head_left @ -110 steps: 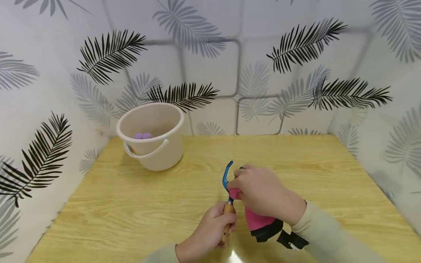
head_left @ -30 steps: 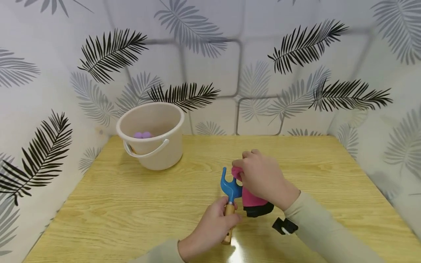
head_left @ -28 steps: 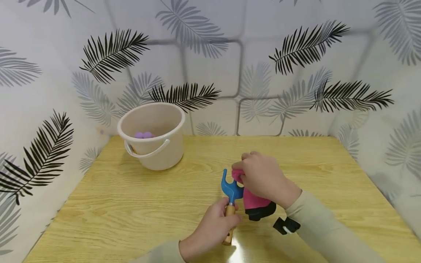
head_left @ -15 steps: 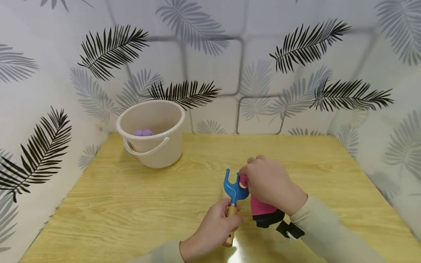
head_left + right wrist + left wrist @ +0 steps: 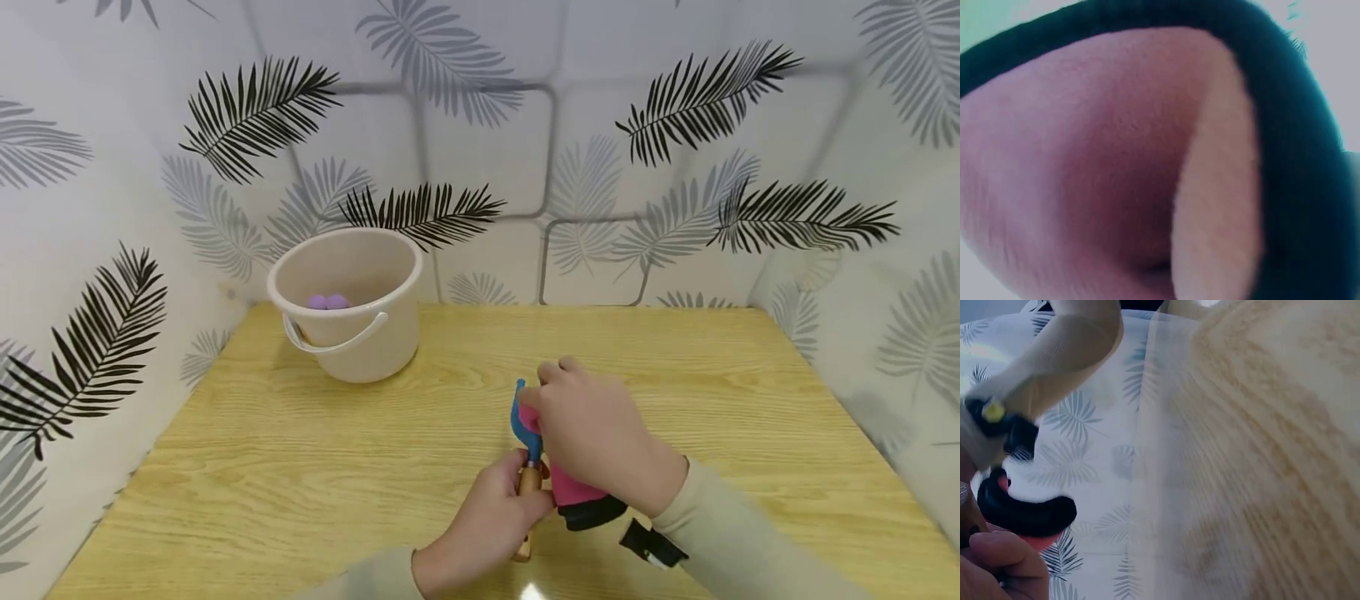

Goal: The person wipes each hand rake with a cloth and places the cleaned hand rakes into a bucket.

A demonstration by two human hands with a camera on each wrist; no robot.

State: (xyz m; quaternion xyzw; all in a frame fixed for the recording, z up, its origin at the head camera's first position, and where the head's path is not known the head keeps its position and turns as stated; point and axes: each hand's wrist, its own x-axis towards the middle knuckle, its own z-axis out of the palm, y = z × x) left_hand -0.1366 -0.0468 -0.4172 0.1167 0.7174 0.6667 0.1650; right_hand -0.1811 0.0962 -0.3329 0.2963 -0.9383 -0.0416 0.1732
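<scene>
In the head view a small hand fork with a blue head and wooden handle points away from me. My left hand grips the handle, thumb across it. My right hand pinches a pink cloth with a black edge against the blue head, hiding most of the tines. The cloth's black edge shows beyond my left hand's fingers in the left wrist view. Pink cloth fills most of the right wrist view, its dark border curving around.
A cream bucket with its white handle hanging down stands at the back left of the wooden table. Purple round things show inside it. A leaf-patterned covering rises behind and at both sides.
My right hand has rubbed the cloth up and down along the blue head. In the last half second it moved left over the tines, covering more of them. My left hand barely moved.
</scene>
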